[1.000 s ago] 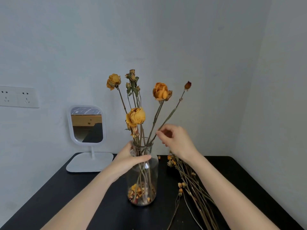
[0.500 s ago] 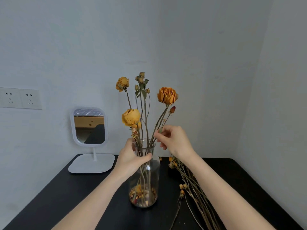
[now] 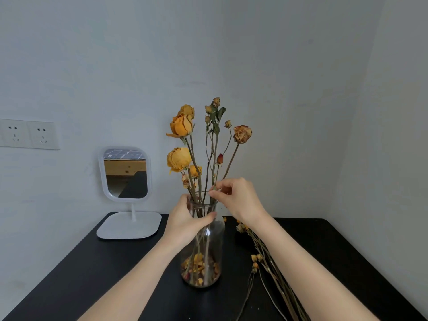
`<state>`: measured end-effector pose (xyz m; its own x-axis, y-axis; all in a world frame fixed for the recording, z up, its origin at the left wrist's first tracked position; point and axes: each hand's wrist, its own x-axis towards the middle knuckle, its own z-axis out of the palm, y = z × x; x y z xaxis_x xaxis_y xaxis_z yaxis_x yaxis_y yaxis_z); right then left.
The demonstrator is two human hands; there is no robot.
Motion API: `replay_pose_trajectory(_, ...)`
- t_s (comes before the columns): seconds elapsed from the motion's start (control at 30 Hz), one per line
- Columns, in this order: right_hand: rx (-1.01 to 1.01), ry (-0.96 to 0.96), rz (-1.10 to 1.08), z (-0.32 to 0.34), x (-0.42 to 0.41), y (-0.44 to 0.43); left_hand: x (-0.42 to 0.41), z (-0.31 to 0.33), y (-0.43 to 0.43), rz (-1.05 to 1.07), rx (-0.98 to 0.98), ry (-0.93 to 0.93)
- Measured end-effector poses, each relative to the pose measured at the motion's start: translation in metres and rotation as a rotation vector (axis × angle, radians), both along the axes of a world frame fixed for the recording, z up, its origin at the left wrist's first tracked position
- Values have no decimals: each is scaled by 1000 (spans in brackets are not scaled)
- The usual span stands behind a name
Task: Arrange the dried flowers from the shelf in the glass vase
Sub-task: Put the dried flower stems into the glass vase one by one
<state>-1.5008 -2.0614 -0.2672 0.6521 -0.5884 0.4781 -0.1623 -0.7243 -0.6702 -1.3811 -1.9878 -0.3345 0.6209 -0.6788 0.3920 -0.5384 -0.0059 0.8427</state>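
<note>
A clear glass vase (image 3: 212, 246) stands on the black table (image 3: 104, 274), with loose dried petals at its bottom. Several dried yellow and orange roses (image 3: 181, 126) rise from it on thin stems. My left hand (image 3: 187, 224) grips the vase's neck. My right hand (image 3: 238, 198) is just above the rim and pinches a thin stem with a small red bud (image 3: 220, 158). More dried stems (image 3: 266, 258) lie on the table to the right of the vase.
A white stand mirror (image 3: 126, 174) sits at the table's back left against the wall. Wall sockets (image 3: 29, 134) are at far left. A wall closes in on the right side of the table.
The red-bud stem has gone down into the vase and stands more upright. My right hand has come lower, to the rim. The flower heads have shifted around; my left hand stays on the neck.
</note>
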Motion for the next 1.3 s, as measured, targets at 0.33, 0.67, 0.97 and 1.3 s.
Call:
replay_pose_trajectory(0.33,-50,-16,-63,-10,4,3,4,-4,1,-65,0,21)
replay_pose_trajectory(0.67,-38,-21,-100,-16,0,5,-1,-3,11,-118,20,108)
replay_pose_trajectory(0.97,54,28,-237,-42,-81,-24,-66,-42,77,127,-184,185)
replay_pose_trajectory(1.3,267,529,-291,-107,-137,-59,-109,-58,20,-157,695,-403)
